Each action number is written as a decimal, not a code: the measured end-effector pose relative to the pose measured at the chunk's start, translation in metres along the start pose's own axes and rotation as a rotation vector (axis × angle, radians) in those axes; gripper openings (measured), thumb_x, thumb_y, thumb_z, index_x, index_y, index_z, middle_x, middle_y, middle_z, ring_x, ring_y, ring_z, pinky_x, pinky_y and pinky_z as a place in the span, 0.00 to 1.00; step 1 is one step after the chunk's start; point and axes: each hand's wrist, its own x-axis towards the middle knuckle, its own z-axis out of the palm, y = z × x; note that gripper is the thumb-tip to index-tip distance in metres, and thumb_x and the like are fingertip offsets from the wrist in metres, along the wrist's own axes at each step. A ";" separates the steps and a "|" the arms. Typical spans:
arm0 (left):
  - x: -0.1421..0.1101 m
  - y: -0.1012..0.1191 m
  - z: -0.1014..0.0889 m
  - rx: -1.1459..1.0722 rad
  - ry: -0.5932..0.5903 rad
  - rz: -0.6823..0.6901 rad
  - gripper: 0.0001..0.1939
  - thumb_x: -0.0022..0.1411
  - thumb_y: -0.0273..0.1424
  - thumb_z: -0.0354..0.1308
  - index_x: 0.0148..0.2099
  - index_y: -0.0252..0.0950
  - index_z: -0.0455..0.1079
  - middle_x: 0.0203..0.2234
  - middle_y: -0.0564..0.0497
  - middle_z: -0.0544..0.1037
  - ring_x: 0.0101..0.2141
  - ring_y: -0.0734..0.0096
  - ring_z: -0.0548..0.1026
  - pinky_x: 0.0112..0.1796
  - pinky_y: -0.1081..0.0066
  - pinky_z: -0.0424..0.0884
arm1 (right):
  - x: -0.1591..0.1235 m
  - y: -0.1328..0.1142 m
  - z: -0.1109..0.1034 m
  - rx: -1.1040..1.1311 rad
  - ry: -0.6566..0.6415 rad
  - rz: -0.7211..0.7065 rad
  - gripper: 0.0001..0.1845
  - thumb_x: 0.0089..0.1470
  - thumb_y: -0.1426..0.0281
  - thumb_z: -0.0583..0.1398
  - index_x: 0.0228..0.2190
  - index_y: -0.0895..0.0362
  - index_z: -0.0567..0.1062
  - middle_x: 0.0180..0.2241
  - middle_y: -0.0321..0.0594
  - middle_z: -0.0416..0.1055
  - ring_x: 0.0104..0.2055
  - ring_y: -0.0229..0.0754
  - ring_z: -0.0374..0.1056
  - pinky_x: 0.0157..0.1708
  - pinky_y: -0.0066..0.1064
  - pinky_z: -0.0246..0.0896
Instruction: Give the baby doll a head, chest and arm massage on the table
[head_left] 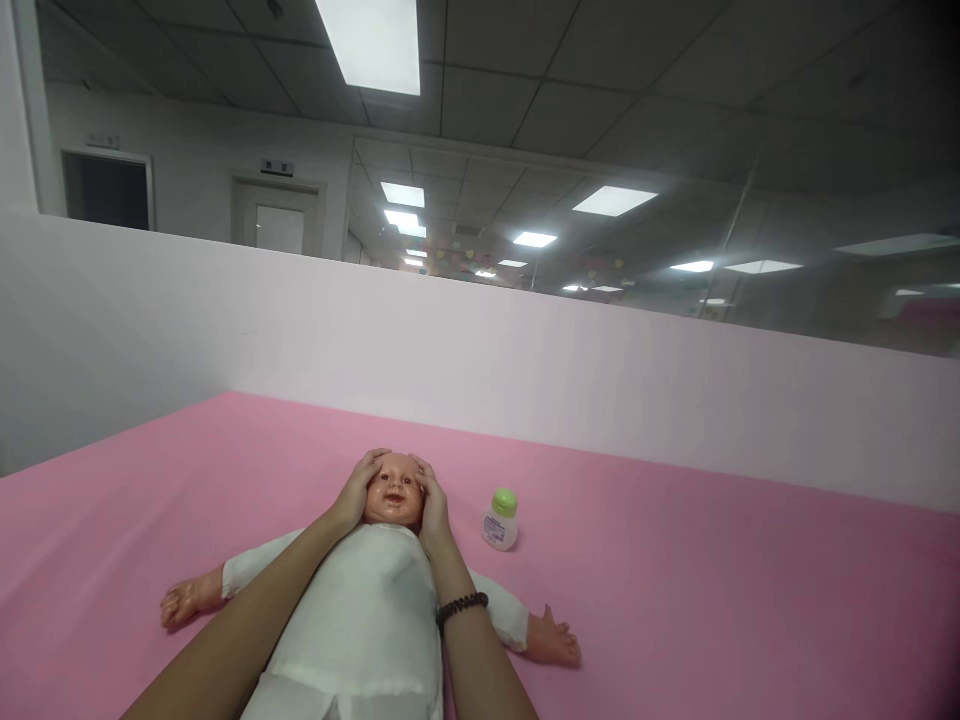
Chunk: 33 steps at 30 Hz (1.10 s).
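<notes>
A baby doll [360, 610] with a white cloth body and vinyl arms lies on its back, its head [393, 488] pointing away from me. My left hand [358, 487] cups the left side of the picture's doll head, and my right hand [433, 497] cups the other side, fingers spread over the temple. A dark bead bracelet [462, 607] circles my right wrist. Just beyond my right hand stands a small white bottle with a green cap [501, 523], not touching it. My forearms cross over the doll's chest.
The doll lies on a pink surface [675, 580] that runs to a low white wall [525, 380]. Behind the wall, a glass partition [600, 230] reflects ceiling lights. Doors stand in a white wall at the far left.
</notes>
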 end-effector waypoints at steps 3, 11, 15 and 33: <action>0.002 -0.002 -0.002 0.024 0.007 0.014 0.26 0.53 0.49 0.61 0.47 0.37 0.68 0.43 0.47 0.76 0.48 0.56 0.74 0.52 0.58 0.67 | 0.001 0.000 0.000 -0.014 0.000 -0.003 0.24 0.43 0.59 0.62 0.43 0.52 0.75 0.46 0.39 0.74 0.54 0.50 0.67 0.55 0.39 0.63; -0.001 0.002 -0.005 0.111 -0.024 0.012 0.29 0.49 0.45 0.69 0.50 0.37 0.67 0.44 0.45 0.76 0.48 0.55 0.74 0.52 0.58 0.67 | 0.001 0.000 -0.001 -0.118 -0.006 -0.028 0.29 0.41 0.57 0.68 0.46 0.52 0.74 0.50 0.39 0.71 0.53 0.48 0.68 0.54 0.35 0.63; -0.004 0.007 -0.003 0.115 -0.024 0.001 0.28 0.48 0.44 0.68 0.49 0.38 0.67 0.43 0.46 0.75 0.46 0.55 0.74 0.50 0.58 0.69 | 0.002 0.002 -0.002 -0.153 0.008 -0.046 0.29 0.40 0.59 0.69 0.46 0.52 0.74 0.50 0.40 0.71 0.54 0.49 0.67 0.53 0.35 0.63; 0.006 -0.002 -0.001 0.098 0.057 -0.003 0.25 0.51 0.48 0.59 0.46 0.38 0.67 0.40 0.48 0.75 0.45 0.59 0.73 0.49 0.61 0.67 | 0.003 0.000 0.000 -0.063 0.023 0.000 0.27 0.39 0.56 0.67 0.42 0.52 0.75 0.46 0.38 0.74 0.54 0.50 0.66 0.55 0.38 0.61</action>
